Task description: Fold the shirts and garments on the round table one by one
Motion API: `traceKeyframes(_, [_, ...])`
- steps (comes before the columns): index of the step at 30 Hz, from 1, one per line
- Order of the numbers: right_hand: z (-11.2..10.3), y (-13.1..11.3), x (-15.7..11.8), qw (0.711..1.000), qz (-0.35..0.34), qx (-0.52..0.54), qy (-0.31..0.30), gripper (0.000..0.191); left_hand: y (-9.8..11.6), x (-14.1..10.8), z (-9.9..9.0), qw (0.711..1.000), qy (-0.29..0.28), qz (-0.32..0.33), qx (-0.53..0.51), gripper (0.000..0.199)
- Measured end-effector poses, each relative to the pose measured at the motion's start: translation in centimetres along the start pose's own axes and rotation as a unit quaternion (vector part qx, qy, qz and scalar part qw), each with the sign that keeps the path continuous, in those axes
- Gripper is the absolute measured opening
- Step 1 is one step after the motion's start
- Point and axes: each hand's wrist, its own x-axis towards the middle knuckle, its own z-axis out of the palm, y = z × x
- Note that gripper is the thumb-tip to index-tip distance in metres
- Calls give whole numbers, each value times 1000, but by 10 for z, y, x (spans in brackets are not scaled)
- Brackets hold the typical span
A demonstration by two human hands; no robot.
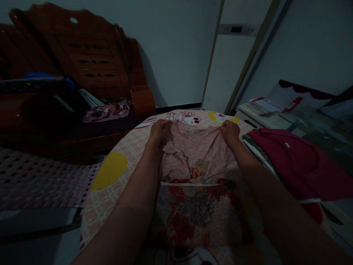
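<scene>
Left hand [160,131] and right hand [230,131] pinch the shirt [199,152] at eleven and one o'clock, hem [197,183] seemingly folded up, neckline [191,137] not.

Colours look pretty murky on my feed, but here's what I'm getting. The shirt [197,191] near the middle is heathered dusty pink up toward 12, then a blotchy rust-red and grey floral toward 6. The tablecloth [135,158] is peachy beige with a pale lattice, plus a fat yellow patch [110,171] at 8 and maroon cartoon line art [192,119] at 12. Over at 3 I've got a deep magenta garment [303,165], plain apart from a small white mark [287,145]. Red-brown wooden seat [82,48] at 10, grey-blue wall [176,55] at 12.
</scene>
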Motion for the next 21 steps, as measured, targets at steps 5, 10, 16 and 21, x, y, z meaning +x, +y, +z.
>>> traceKeyframes(5, [12,5,-11,996,-37,-79,-19,28,-10,7,15,986,-14,77,150,47])
traceKeyframes(10, [28,8,-11,986,-52,-118,-110,32,-19,7,30,967,-86,38,238,46])
traceKeyframes(16, [28,4,6,991,4,-66,-118,32,-20,7,32,963,-90,32,250,48])
traceKeyframes(21, [30,-13,14,988,-44,-31,-147,36,-20,7,33,963,-90,30,252,47])
